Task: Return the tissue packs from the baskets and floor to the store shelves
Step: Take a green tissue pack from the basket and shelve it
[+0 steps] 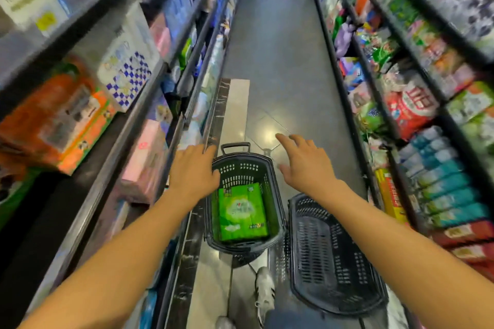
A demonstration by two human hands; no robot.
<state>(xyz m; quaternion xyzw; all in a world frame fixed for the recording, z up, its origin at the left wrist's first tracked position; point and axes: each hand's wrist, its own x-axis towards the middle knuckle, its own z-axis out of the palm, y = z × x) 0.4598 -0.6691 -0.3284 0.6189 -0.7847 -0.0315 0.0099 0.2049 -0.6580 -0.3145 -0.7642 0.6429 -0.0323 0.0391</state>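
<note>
A green tissue pack (242, 212) lies in the dark basket (276, 211) on the aisle floor, low in the middle of the head view. Beside it on the right stands a second dark basket (334, 256) with nothing visible inside. My left hand (193, 171) hovers above the left rim of the first basket, fingers relaxed and holding nothing. My right hand (304, 161) reaches forward above the floor just beyond the baskets, fingers spread and holding nothing. Shelves (139, 104) on the left carry boxed and wrapped tissue packs.
The aisle floor (278, 56) runs straight ahead between two long shelf rows. The right shelves (417, 104) hold bagged goods and bottles. My shoe (264, 287) stands on the floor just behind the baskets. The view is blurred at the edges.
</note>
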